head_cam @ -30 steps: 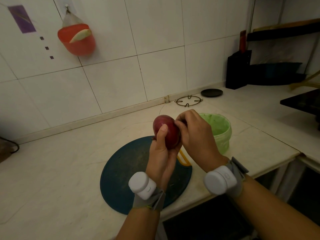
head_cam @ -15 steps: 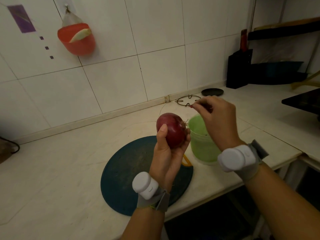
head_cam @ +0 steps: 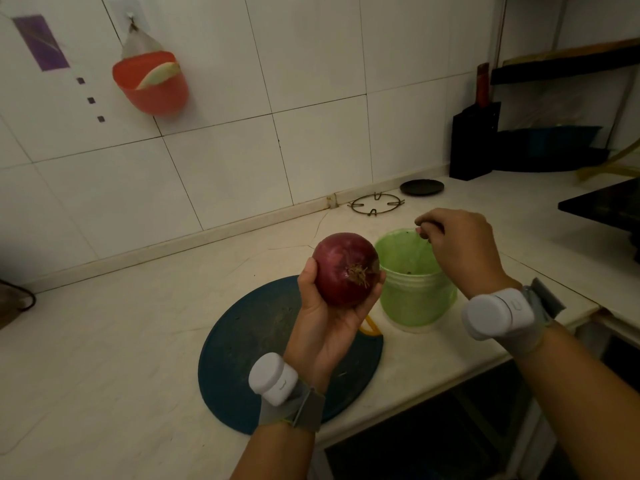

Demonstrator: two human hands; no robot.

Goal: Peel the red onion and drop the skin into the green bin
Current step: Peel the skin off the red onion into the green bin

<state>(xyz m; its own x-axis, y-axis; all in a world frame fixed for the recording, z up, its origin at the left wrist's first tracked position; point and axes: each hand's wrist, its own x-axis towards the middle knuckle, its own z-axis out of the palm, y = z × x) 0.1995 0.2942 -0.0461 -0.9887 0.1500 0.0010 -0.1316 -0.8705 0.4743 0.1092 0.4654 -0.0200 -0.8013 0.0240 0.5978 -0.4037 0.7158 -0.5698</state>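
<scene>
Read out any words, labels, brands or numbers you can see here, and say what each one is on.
No readable text in this view.
Purple wall patch: no letters visible.
Left wrist device and right wrist device: tiny marks, too small to read.

The green bin (head_cam: 415, 306) is open on top; the right hand (head_cam: 464, 251) hangs over its far rim, the red onion (head_cam: 341, 268) just left.

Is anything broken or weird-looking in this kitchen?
Two things. A thin crack runs across the counter from the wall, behind the red onion. Also, a metal ring stand, the kind that sits on a stove burner, lies loose by the wall with no stove under it.
</scene>
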